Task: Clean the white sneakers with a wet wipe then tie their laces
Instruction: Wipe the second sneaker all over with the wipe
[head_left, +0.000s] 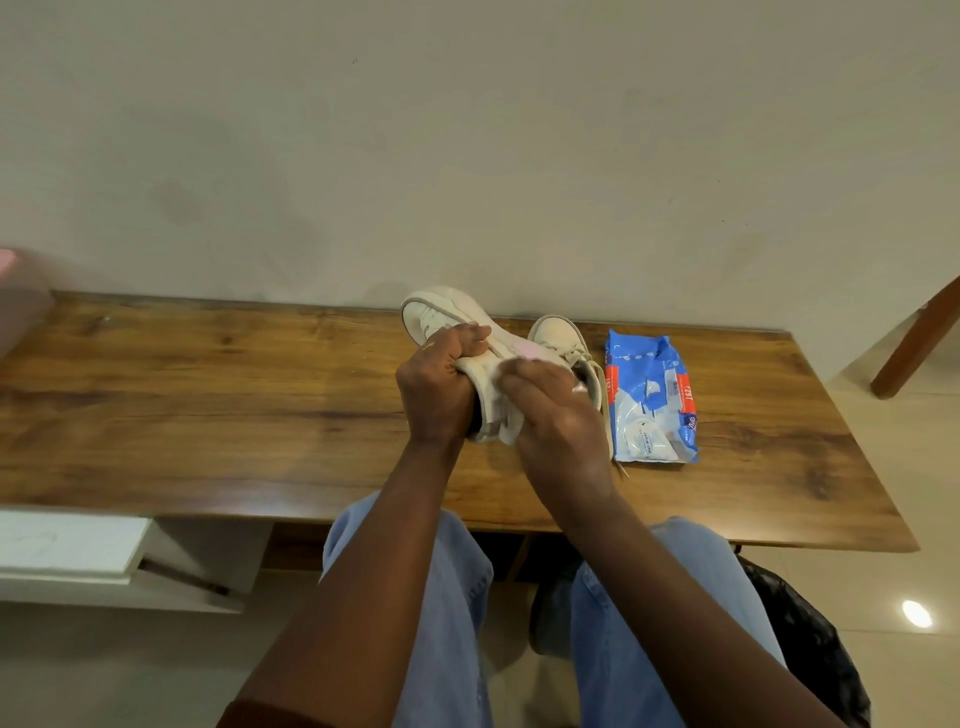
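Your right hand (561, 415) clutches the wipe (511, 434) against the sneaker (447, 312); your left hand (439, 389) grips it. Brace firmly and rub every panel.

Desk (208, 395): warm brown wood grain, darker streaks and knots; left sneaker (452, 306): off-white, pink patch at the side; right sneaker (558, 332): cream, cream laces; wet wipe (511, 426): white; wipe pack (649, 395), far right: blue and white, red-orange stripe; jeans (452, 571), near: pale blue; wall (467, 156): plain grey-beige
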